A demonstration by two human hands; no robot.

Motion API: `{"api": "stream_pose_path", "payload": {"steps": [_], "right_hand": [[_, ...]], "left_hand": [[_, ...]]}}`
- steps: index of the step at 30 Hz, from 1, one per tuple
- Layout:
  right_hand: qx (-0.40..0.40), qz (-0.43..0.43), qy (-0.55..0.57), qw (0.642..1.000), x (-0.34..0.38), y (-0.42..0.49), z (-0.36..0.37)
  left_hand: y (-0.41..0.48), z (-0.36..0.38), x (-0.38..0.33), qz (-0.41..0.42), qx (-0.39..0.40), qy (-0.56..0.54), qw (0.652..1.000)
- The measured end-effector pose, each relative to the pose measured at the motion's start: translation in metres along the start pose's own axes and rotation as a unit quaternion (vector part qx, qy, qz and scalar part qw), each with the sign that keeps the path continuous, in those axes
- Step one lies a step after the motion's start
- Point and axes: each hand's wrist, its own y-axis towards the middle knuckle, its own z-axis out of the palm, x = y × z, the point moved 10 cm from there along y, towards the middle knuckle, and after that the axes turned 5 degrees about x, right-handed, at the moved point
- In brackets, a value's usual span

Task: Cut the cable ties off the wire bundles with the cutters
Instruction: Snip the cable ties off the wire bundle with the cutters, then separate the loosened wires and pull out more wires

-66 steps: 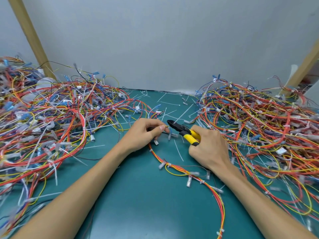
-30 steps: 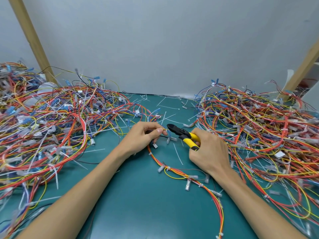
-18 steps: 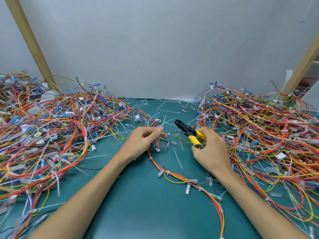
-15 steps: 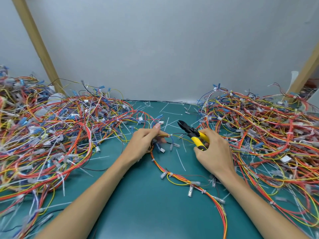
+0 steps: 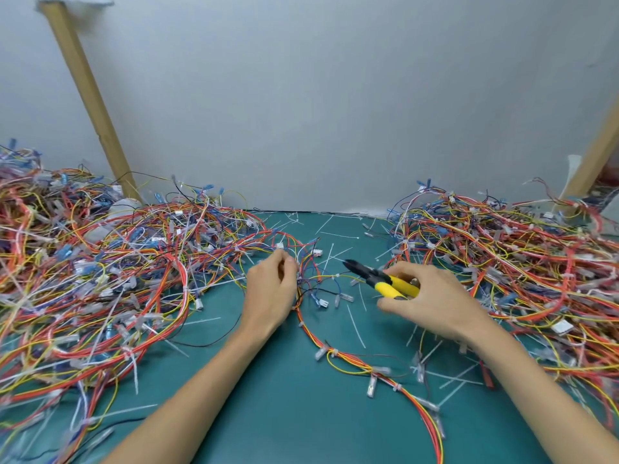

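A red, orange and yellow wire bundle (image 5: 348, 357) curves across the green mat from the middle toward the lower right, with white cable ties along it. My left hand (image 5: 269, 293) grips the bundle's upper end, where thin wires fan out. My right hand (image 5: 432, 301) holds the yellow-handled cutters (image 5: 382, 280). Their black jaws point left, next to a white cable tie (image 5: 337, 274) on a yellow wire that runs between my hands.
Large tangled heaps of coloured wires lie at the left (image 5: 100, 272) and right (image 5: 522, 262). Cut white tie pieces (image 5: 355, 326) litter the green mat (image 5: 274, 406). A grey wall stands behind, with slanted wooden posts (image 5: 90, 105) on both sides.
My left hand has slid up the bundle and turned, its fingers now closed on the fanned wire ends. The right hand with the cutters has stayed close to the yellow wire. The camera tilted up.
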Motion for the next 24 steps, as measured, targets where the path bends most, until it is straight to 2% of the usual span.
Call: {"api": "stream_pose_path", "payload": {"steps": [6,13,19,24], "right_hand": [[0.125,0.035,-0.109,0.986,0.007,-0.007,0.013],[0.093,0.092,-0.202,0.971,0.015,-0.016,0.017],[0.080,0.093,-0.241,0.963,0.020,-0.020,0.036],[0.136,0.095,-0.259,0.952,0.016,-0.022,0.051]], "left_hand": [[-0.006,0.013,-0.012,0.015,0.031,0.131,0.991],[-0.015,0.016,-0.019,0.029,0.014,0.268,0.963],[-0.013,0.021,-0.019,0.020,0.056,0.283,0.957],[-0.011,0.024,-0.020,-0.009,0.125,0.282,0.951]]}}
